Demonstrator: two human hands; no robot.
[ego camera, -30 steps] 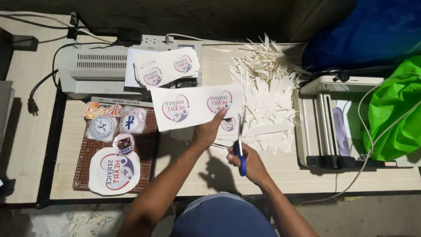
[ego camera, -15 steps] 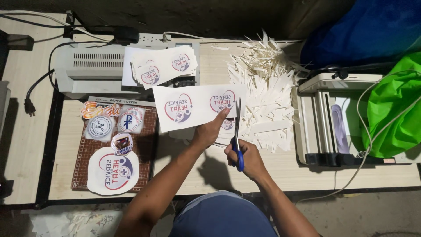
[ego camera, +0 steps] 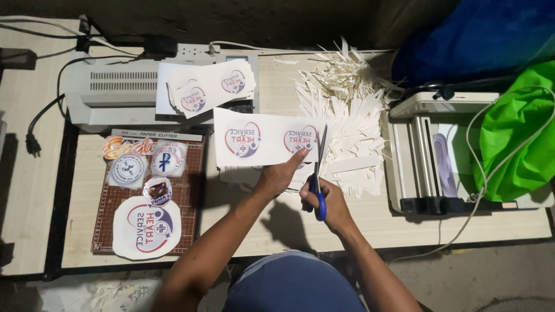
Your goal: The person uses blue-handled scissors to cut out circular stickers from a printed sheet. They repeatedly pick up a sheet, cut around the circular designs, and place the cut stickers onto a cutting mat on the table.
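Printed sheet (ego camera: 263,141), white w/ two round red-and-blue emblems, lies flat on the wooden table (ego camera: 404,228) right in front of me. My left hand (ego camera: 281,173) pins its near edge: fingers closed down on the paper, forefinger stretched toward the right-hand emblem. My right hand (ego camera: 325,202) is wrapped round the blue handles of the scissors (ego camera: 318,173), fingers through the loops, gripping them. The blades point away from me and run up along the sheet's right edge, just beside that emblem (can't tell how far the blades are parted, they look nearly together).

Under the sheet, more white paper pokes out at the near edge. Just right of the scissors sits a big heap of white paper strips (ego camera: 347,110), touching the sheet's right side and spreading toward the back of the table. Right of the heap, a cream-coloured machine (ego camera: 428,156) w/ rails, and a white cable looping over it; past that, green fabric (ego camera: 514,138) and blue fabric (ego camera: 480,34).

To my left: a brown grid cutting mat (ego camera: 193,173) carrying a large round cut-out emblem (ego camera: 146,227) at its near end and several smaller stickers above it. Behind the mat, a grey laminator (ego camera: 110,92) w/ a small stack of printed sheets (ego camera: 211,86) resting on top. A black power cord (ego camera: 36,124) trails off its left side.
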